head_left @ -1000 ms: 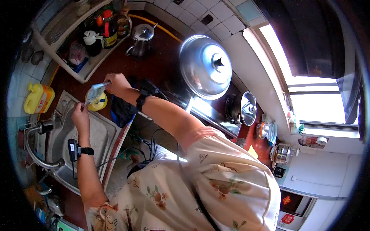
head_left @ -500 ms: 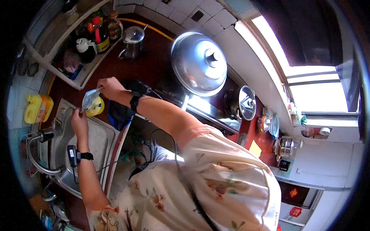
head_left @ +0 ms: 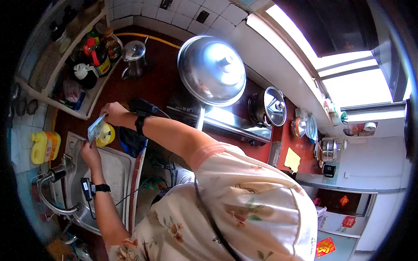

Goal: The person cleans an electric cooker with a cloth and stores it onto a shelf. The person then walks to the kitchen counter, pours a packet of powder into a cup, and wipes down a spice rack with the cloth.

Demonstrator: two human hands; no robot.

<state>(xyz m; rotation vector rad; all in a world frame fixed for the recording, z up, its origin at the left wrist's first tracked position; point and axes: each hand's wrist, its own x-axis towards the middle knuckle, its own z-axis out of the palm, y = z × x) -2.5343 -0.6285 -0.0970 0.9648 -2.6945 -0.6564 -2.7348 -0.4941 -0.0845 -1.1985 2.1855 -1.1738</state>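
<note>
A small pale blue, partly clear packet (head_left: 96, 128) is stretched between my two hands above the counter by the sink. My left hand (head_left: 90, 154) pinches its lower end, close to the sink's back corner. At its upper end, the closed fingers of my right hand (head_left: 114, 113) grip it. Just behind the packet is a round yellow container (head_left: 106, 135), partly hidden by it. A dark bag with blue edging (head_left: 131, 141) lies beside the container, under my right forearm.
The steel sink (head_left: 117, 162) and tap (head_left: 54, 211) are below my hands, with a yellow jug (head_left: 45, 148) beyond. A shelf (head_left: 93, 104) holds bottles. A steel kettle (head_left: 135, 58), a large domed lid (head_left: 212, 71) and a lidded pot (head_left: 272, 106) stand farther right.
The view has shifted, so the lid, kettle and shelf appear farther left. Both hands still hold the packet, which now hangs more upright in view.
</note>
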